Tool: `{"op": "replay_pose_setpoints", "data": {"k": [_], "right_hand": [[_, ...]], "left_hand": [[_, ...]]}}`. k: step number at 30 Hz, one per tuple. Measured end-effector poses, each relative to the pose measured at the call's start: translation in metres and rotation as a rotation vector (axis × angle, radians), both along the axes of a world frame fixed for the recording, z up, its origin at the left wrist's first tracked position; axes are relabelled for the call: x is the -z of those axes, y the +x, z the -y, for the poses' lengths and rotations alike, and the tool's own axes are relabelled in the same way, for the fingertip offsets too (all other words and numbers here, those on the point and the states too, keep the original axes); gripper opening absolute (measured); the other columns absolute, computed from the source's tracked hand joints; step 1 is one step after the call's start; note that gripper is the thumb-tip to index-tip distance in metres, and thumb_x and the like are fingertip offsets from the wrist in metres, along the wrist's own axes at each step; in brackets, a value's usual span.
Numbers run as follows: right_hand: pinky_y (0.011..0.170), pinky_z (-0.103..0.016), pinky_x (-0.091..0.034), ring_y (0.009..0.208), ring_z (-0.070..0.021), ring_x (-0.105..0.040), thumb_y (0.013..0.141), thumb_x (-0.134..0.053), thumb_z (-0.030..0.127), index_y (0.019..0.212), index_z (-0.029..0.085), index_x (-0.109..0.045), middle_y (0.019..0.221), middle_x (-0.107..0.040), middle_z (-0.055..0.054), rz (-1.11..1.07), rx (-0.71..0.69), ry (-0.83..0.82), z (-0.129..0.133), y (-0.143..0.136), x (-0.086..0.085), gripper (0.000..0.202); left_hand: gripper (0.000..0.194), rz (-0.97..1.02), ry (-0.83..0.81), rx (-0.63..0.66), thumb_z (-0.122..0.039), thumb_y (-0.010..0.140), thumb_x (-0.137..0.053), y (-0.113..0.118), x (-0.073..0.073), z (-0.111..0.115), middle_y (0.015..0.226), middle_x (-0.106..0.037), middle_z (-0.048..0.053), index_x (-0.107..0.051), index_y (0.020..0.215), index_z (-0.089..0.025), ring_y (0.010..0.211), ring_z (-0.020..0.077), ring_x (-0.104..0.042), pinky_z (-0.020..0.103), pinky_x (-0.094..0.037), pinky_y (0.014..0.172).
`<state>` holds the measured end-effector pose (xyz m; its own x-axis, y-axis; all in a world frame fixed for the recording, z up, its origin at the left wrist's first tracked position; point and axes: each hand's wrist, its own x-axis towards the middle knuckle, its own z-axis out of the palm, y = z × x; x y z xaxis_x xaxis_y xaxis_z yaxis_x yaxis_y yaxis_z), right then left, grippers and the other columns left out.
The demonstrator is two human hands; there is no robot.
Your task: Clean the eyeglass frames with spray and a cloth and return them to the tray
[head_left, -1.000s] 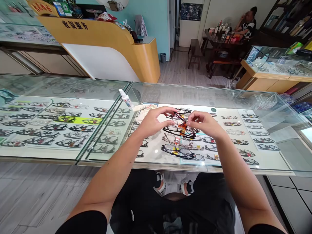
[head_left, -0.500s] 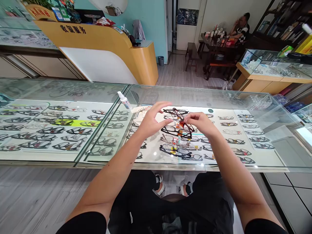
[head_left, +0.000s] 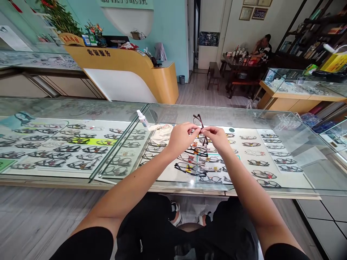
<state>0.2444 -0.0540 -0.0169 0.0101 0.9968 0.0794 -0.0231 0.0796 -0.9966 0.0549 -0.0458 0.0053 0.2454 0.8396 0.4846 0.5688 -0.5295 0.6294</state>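
Mid-handling: dark-framed glasses [head_left: 201,120] are pinched by left hand [head_left: 182,139] and right hand [head_left: 217,139] above the glass table [head_left: 235,117], not set down, other frames [head_left: 189,169] lie below, spray bottle [head_left: 142,118] and cloth [head_left: 162,134] sit untouched off left, can't tell which frames are done.

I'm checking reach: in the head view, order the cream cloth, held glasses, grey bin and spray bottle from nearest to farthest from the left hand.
1. Held glasses: in the left hand.
2. Cream cloth: just left of that hand.
3. Spray bottle: farther left.
4. Grey bin: far ahead.
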Motion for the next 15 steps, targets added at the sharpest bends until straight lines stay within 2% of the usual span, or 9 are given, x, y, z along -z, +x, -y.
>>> {"op": "replay_pose_setpoints", "data": {"k": [7, 10, 15], "right_hand": [[0.07, -0.034, -0.041, 0.071, -0.0167, -0.05, 0.065, -0.092, 0.055, 0.081, 0.021, -0.084, 0.067, -0.065, 0.001, -0.091, 0.13, 0.022, -0.003, -0.002, 0.003, 0.038], [0.075, -0.035, -0.046, 0.075, -0.018, -0.056, 0.065, -0.092, 0.052, 0.083, 0.022, -0.085, 0.071, -0.071, 0.0, -0.158, 0.18, 0.038, -0.006, -0.001, 0.004, 0.036], [0.09, -0.039, -0.053, 0.09, -0.0236, -0.07, 0.069, -0.091, 0.051, 0.088, 0.021, -0.088, 0.09, -0.085, -0.006, -0.176, 0.196, 0.065, -0.007, 0.0, 0.004, 0.036]], "left_hand": [[0.026, -0.001, -0.1, -0.103, -0.039, 0.096, -0.069, 0.016, -0.012, 0.0, 0.062, -0.047, -0.003, -0.088, 0.097, -0.022, 0.063, 0.0157, -0.045, 0.033, -0.03, 0.065], [0.027, 0.005, -0.097, -0.079, -0.038, 0.095, -0.068, 0.022, -0.012, -0.001, 0.062, -0.048, -0.003, -0.088, 0.099, -0.021, 0.063, 0.0155, -0.044, 0.033, -0.03, 0.065], [0.028, 0.026, -0.092, -0.069, -0.039, 0.095, -0.067, 0.031, -0.013, -0.005, 0.06, -0.044, -0.004, -0.088, 0.098, -0.02, 0.062, 0.0151, -0.042, 0.033, -0.03, 0.065]]}}
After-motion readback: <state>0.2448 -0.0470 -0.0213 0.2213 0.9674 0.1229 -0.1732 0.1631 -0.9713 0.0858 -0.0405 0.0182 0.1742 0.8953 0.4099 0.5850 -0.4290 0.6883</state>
